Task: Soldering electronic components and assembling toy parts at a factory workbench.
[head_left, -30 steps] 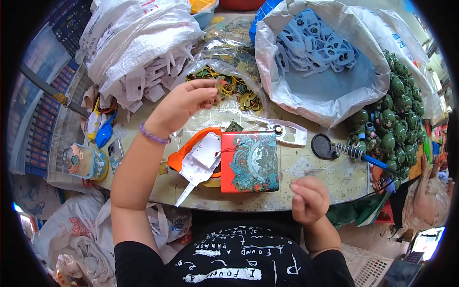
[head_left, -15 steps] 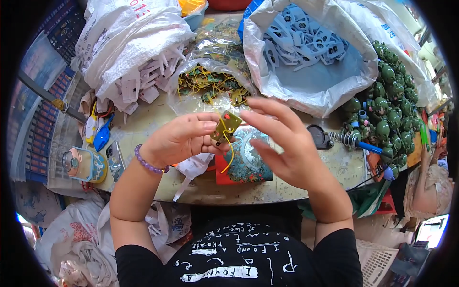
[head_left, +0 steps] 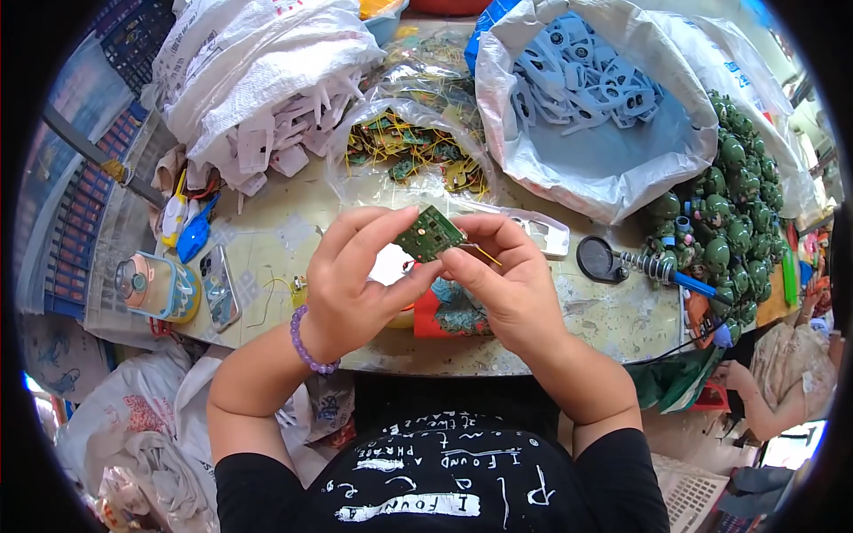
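A small green circuit board (head_left: 430, 233) is held up over the table, its component side showing. My left hand (head_left: 360, 271) pinches its left edge between thumb and fingers. The thumb and fingers of my right hand (head_left: 506, 275) close on the board's right lower corner, where a short yellow wire (head_left: 487, 256) sticks out. Below the hands lies a red and teal patterned box (head_left: 462, 313), partly hidden. Behind my right hand rests a white plastic housing (head_left: 555, 238).
A clear bag of wired circuit boards (head_left: 413, 155) lies ahead, between a white sack (head_left: 267, 75) spilling white plastic parts and an open sack (head_left: 613, 191) of pale blue parts. Green round parts (head_left: 733, 195) pile up at right, near a screwdriver (head_left: 666, 268). A phone (head_left: 219, 289) and bottle (head_left: 158, 289) stand left.
My right hand has come in and taken hold of the board alongside my left. The board has been turned, now showing its dark green side. The view has shifted slightly.
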{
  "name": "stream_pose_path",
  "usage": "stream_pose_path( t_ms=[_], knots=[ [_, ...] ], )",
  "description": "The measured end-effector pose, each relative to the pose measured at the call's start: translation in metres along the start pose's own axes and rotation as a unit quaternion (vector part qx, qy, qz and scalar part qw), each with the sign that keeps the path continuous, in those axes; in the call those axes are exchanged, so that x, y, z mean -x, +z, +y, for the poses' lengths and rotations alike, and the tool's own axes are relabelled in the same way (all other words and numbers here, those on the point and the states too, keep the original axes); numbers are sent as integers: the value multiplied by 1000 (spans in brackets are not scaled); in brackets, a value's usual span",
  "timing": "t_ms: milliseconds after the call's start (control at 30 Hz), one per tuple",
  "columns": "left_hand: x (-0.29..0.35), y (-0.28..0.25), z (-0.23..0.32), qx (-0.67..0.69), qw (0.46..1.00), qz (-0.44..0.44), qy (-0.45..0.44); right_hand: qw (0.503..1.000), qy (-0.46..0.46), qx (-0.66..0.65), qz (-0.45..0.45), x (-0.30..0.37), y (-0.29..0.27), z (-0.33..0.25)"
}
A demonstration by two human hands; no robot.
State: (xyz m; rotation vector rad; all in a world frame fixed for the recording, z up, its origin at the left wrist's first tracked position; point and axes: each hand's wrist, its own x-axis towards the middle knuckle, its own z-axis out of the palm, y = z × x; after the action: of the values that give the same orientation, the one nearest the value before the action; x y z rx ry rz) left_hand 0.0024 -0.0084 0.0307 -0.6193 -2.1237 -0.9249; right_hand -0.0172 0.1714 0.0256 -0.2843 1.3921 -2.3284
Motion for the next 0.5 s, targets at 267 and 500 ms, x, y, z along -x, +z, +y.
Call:
stream_pose_path(
  t_ms=[267, 500],
  knots=[
    [11, -28, -16, -20, 994, -29, -103, 926, -277, 253, 49, -9, -39, -38],
    [19, -19, -23, 8, 958, -222, -182, 768, -207, 601, -75, -12, -45, -21]
  ],
)
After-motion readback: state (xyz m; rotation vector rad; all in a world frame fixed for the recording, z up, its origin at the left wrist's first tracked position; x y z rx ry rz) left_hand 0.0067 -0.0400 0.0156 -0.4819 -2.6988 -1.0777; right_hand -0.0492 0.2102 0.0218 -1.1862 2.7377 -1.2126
